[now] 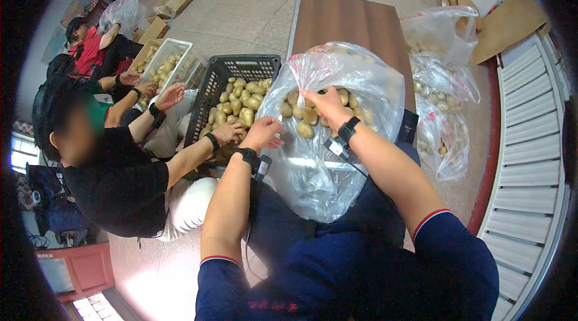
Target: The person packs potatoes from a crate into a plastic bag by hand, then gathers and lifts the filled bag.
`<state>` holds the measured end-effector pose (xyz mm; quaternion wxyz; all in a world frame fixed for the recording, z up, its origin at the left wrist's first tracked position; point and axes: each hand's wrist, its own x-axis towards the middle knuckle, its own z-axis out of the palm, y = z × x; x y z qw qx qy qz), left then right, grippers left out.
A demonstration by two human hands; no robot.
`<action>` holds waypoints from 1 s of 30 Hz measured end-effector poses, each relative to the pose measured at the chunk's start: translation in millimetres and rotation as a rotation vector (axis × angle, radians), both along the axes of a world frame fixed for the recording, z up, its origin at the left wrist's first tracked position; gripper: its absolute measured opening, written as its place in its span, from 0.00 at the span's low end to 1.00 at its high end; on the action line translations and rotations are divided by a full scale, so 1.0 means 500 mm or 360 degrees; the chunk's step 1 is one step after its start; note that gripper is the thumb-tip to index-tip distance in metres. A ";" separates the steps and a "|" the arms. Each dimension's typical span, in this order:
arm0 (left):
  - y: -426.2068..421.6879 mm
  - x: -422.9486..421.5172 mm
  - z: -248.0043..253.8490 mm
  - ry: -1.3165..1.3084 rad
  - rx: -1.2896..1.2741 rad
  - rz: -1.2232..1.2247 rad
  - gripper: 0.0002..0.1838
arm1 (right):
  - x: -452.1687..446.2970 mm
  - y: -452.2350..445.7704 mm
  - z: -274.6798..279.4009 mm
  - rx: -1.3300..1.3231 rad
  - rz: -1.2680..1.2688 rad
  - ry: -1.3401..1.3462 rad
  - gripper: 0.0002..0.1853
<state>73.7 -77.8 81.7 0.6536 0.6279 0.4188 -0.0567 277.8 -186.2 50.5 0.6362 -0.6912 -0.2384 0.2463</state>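
Note:
A clear plastic bag (376, 83) with red print lies wide-mouthed in front of me, with several potatoes (304, 130) inside. My right hand (328, 106) reaches over the potatoes, its fingers pinched on a gathered fold of the bag. At the bag's left edge is my left hand (263, 132), its fingers loosely curled and apart, with nothing visible in them. The bag's lower part drapes toward my lap. Both my wrists wear black bands with small devices.
Left of the bag stands a black crate (247, 68) of potatoes, where a co-worker's hand (229, 132) rests. Beyond it is a white crate (191, 59). A brown tabletop (343, 20) extends ahead. Filled bags (442, 131) sit on the right-hand floor near a white radiator (524, 140).

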 end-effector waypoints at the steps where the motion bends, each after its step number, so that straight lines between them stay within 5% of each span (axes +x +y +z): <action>1: 0.001 0.000 -0.004 0.0009 0.0002 0.0001 0.17 | 0.011 0.004 0.022 -0.0116 0.0152 0.0395 0.30; 2: 0.003 0.002 -0.009 0.0017 0.0014 0.0008 0.17 | 0.018 0.007 0.043 -0.0231 0.0303 0.0788 0.27; 6: 0.000 0.009 -0.013 0.0034 0.0091 0.0036 0.15 | 0.064 0.034 0.018 0.0005 0.0250 0.1246 0.15; 11: 0.015 0.020 -0.024 0.0125 0.0312 0.0044 0.20 | 0.156 0.064 -0.003 0.0035 -0.0004 0.1159 0.16; 13: 0.029 0.021 -0.045 0.0204 0.0422 0.0003 0.21 | 0.205 0.050 -0.003 0.0130 0.0194 0.0957 0.14; 15: 0.039 0.020 -0.077 0.0003 0.0965 0.0012 0.24 | 0.266 0.047 -0.010 0.0111 0.0269 0.0819 0.13; 17: 0.043 0.028 -0.075 -0.0064 0.0915 0.0108 0.24 | 0.320 0.041 0.017 -0.1212 0.0686 -0.1651 0.14; 20: 0.039 0.037 -0.058 -0.0176 0.0906 0.0220 0.24 | 0.383 0.040 0.015 -0.1432 0.0331 -0.2002 0.19; 24: 0.034 0.049 -0.053 -0.0272 0.0910 0.0224 0.23 | 0.459 0.029 -0.071 -0.1375 -0.0248 -0.1619 0.21; 26: 0.036 0.049 -0.056 -0.0274 0.0817 0.0236 0.22 | 0.458 0.008 -0.089 -0.1488 -0.0144 -0.1609 0.23; 28: 0.040 0.047 -0.055 -0.0275 0.0728 0.0244 0.22 | 0.393 -0.010 -0.062 -0.1268 -0.0231 -0.1502 0.19; 30: 0.034 0.046 -0.045 -0.0169 0.0721 0.0257 0.21 | 0.297 -0.043 0.038 -0.0728 -0.0381 -0.0864 0.16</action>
